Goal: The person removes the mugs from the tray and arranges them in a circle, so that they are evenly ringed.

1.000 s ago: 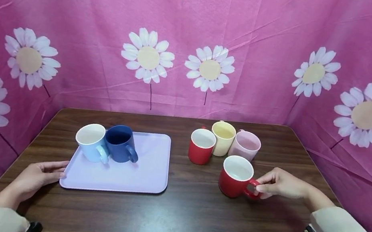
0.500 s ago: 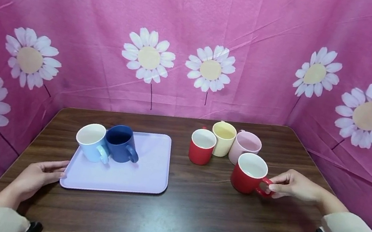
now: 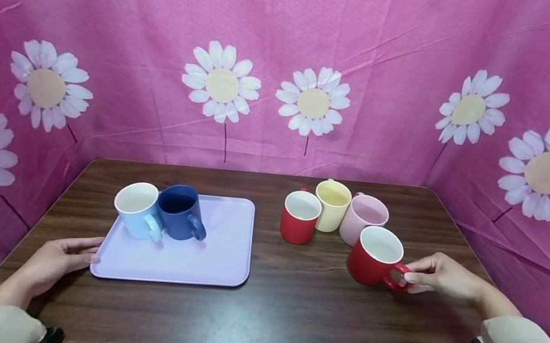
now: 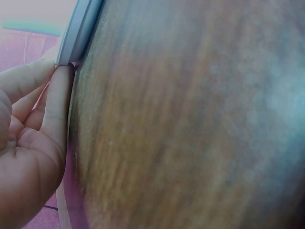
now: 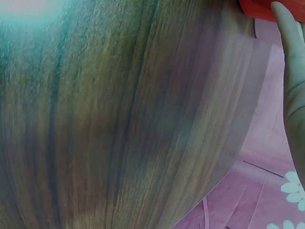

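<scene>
In the head view my right hand [image 3: 444,276] pinches the handle of a red mug [image 3: 367,265] with a white inside. This mug is upright in front of a pink mug [image 3: 359,230] and partly covers it. Whether its base touches the table cannot be told. My left hand [image 3: 52,261] holds the left edge of a lilac tray [image 3: 217,264]; in the left wrist view, thumb and finger meet at the tray's rim [image 4: 78,33]. A light blue mug [image 3: 135,218] and a dark blue mug [image 3: 180,219] stand side by side on the tray's left part.
Another red mug [image 3: 297,226] stands beside a yellow mug [image 3: 332,207], close to the pink one. Everything is on a brown wooden table [image 3: 282,328]. A pink flowered cloth [image 3: 275,33] hangs behind and at both sides.
The right hand has shifted right and slightly back with the red mug, bringing it in front of the pink mug. My left hand, the tray and the other mugs have kept their places.
</scene>
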